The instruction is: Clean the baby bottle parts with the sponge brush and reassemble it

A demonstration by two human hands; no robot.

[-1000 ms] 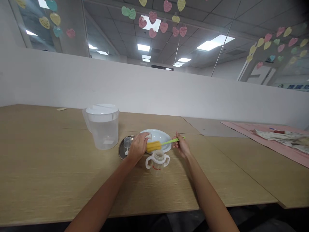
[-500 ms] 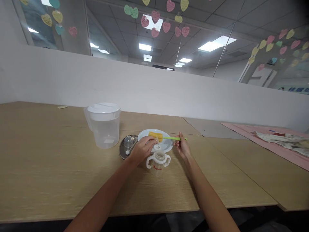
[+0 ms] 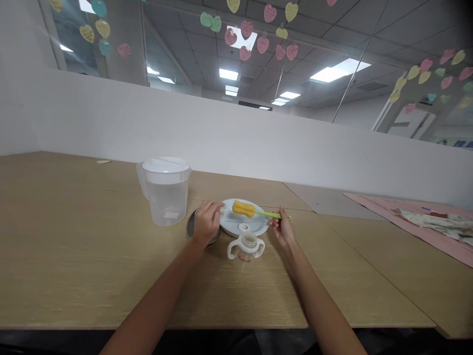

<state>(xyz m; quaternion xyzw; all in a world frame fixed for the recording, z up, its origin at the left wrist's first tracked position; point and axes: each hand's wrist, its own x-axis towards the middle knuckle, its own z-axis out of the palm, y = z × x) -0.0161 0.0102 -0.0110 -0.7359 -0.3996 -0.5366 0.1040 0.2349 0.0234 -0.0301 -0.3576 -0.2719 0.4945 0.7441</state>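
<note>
My right hand point(image 3: 284, 228) is closed round the light green handle of a bottle brush with a yellow sponge head point(image 3: 244, 209), which is over the white plate point(image 3: 233, 230). In the fingertips of my left hand point(image 3: 207, 221) is a small translucent piece point(image 3: 222, 209), too small to make out fully. That hand is above the round metal tray point(image 3: 190, 228) and hides most of what lies on it. Between my forearms stands a clear baby bottle point(image 3: 245, 252) with two white handles, its top uncovered. A white ring cap point(image 3: 244, 228) is just behind it, at the plate's near edge.
A translucent lidded pitcher point(image 3: 168, 197) holding clear liquid stands left of the tray. At the far right, a pink mat point(image 3: 388, 209) bears cloth and pens. A white wall point(image 3: 221, 143) rises behind the wooden table point(image 3: 92, 256).
My left hand has moved left, away from the brush's sponge head to above the tray, with the small translucent piece in its fingers. My right hand still holds the brush. The view has shifted slightly.
</note>
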